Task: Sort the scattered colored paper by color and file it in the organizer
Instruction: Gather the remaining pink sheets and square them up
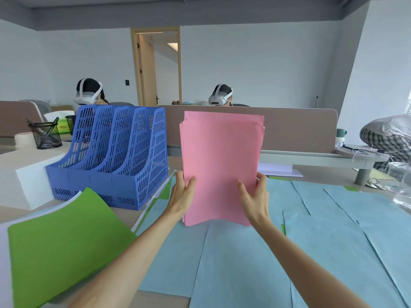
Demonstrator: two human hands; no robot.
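1. Both bare hands hold one stack of thin pink paper sheets (221,161) upright above the desk, its long axis vertical and its flat face toward the camera; the top edges are slightly fanned and the bottom edge bows.
2. The left hand (183,192) grips the stack's lower left edge, thumb curled over the front face and the other fingers hidden behind the paper.
3. The right hand (255,196) grips the lower right edge in the same way, thumb on the front and fingers wrapped round the back.
4. No writing shows on the pink sheets; faint embossed lettering may sit on the organizer's right wall, but it is too blurred to read.
5. The blue perforated plastic file organizer (111,156) stands just left of the pink stack on the desk, its slanted, slotted dividers forming several upright compartments, all of which look unfilled.
6. A stack of matte green paper sheets (64,245) lies flat at lower left, over white sheets (3,252) whose edges peek out.
7. Pale blue paper sheets (311,241) overlap across the desk under and to the right of the hands.
8. A black wire-mesh pen cup (46,135) stands on a raised white surface, left of the organizer.
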